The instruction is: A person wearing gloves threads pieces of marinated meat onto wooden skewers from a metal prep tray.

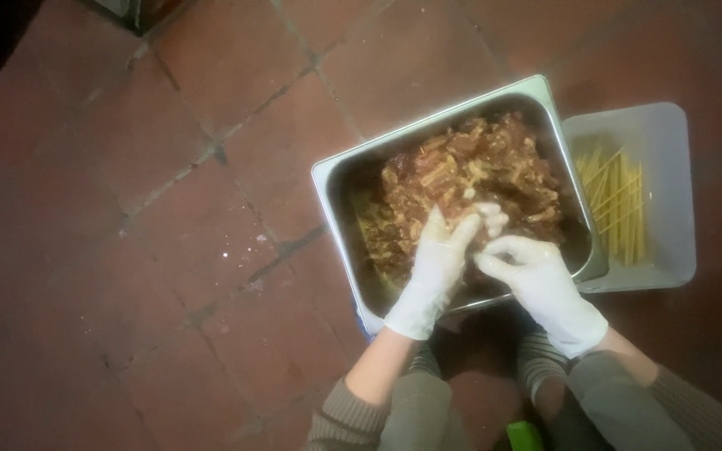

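Note:
A deep steel pan [333, 171] sits on the red tile floor, filled with dark marinated meat pieces [470, 171]. Both my hands wear white gloves. My left hand [438, 263] reaches into the near side of the pan with fingers stretched onto the meat. My right hand [528, 271] is beside it, fingers curled and pinching something small at the meat's edge; what it pinches is too blurred to tell. The two hands touch at the fingertips over the meat.
A white plastic tub [666, 134] holding several thin wooden skewers [616, 205] stands right of the pan, touching it. Red floor tiles [169, 209] spread to the left. My knees and striped socks are below the pan. A dark object sits at the top left corner.

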